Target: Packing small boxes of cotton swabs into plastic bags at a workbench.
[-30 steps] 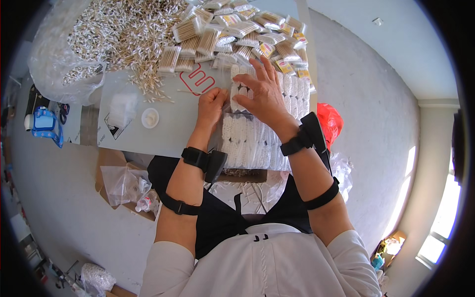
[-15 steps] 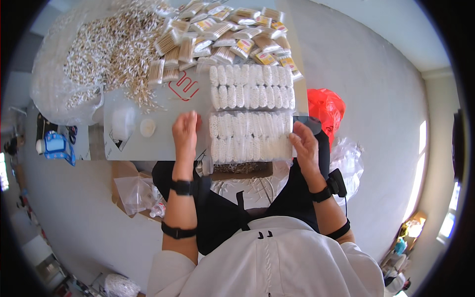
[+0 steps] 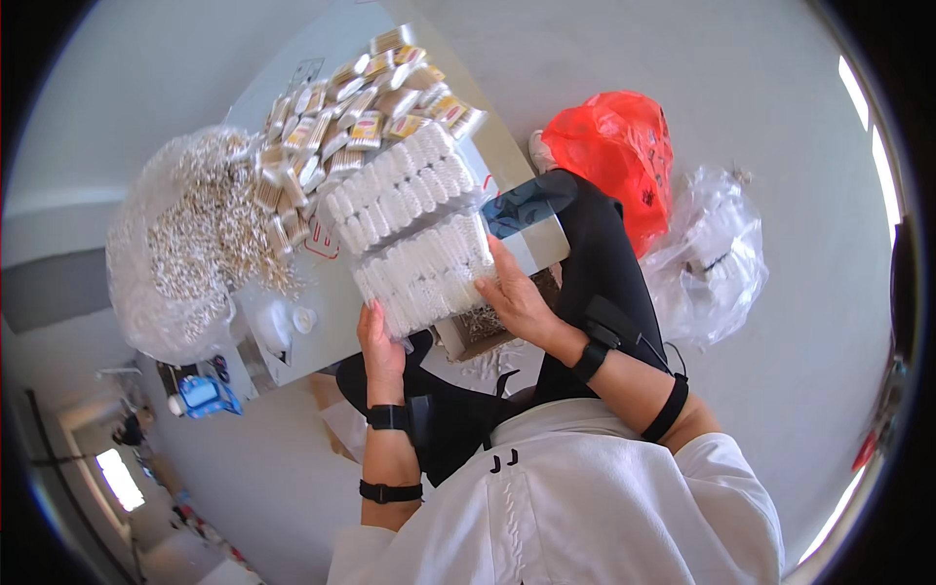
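Observation:
A large clear bag of cotton swab packs [image 3: 419, 263], white tips showing in two double rows, lies tilted over the near part of the table. My left hand [image 3: 382, 343] grips its near left corner, thumb up along the side. At the right edge, my right hand [image 3: 520, 300] has its fingers closed round the bag, partly hidden beneath it. Behind the bag is a heap of small swab packs [image 3: 366, 127] with wooden sticks, some with yellow labels. To the left, loose cotton swabs [image 3: 200, 239] spill from a big clear plastic bag [image 3: 146, 317].
Under the table edge stands an open cardboard box [image 3: 478, 336] with loose swabs. A red plastic bag [image 3: 614, 161] and a clear bag [image 3: 712, 258] rest on the floor to the right. A blue packet [image 3: 207, 395] sits at the table's left, near a small white round container [image 3: 304, 319].
My view has turned to the right. My left hand, earlier apart from the bag of packs, now grips its near corner. My right hand has stayed at the right edge, and the bag appears tilted.

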The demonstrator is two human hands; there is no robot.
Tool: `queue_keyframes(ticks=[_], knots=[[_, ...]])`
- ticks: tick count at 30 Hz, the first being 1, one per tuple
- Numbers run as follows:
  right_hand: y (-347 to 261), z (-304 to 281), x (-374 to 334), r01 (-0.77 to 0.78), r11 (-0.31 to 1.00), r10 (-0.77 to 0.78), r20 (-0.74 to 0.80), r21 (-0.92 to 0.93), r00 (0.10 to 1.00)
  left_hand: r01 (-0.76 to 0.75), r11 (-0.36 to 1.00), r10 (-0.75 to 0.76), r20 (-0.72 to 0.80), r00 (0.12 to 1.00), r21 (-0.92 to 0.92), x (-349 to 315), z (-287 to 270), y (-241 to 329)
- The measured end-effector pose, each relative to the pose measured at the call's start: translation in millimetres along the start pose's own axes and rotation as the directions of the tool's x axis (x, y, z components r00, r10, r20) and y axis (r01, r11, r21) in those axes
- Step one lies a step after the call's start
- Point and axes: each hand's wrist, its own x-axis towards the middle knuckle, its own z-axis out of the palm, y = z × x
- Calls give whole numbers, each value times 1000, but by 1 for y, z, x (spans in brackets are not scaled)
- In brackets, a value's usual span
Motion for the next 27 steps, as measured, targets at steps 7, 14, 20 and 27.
queue_keyframes(ticks=[7, 14, 20, 27], knots=[[-5, -22, -2, -162, 836, 134, 91, 524, 987, -132, 989, 135, -48, 990, 64, -37, 36, 32], [-8, -33, 3, -363, 671, 216, 297, 646, 930, -340, 836, 383, -14, 924, 431, -53, 101, 98], [4, -39, 5, -370, 891, 263, 363, 264, 894, -449, 491, 475, 202, 857, 747, -58, 116, 107], [-41, -61, 52, -166, 960, 147, 101, 226, 984, -483, 252, 576, 271, 771, 839, -70, 104, 102]])
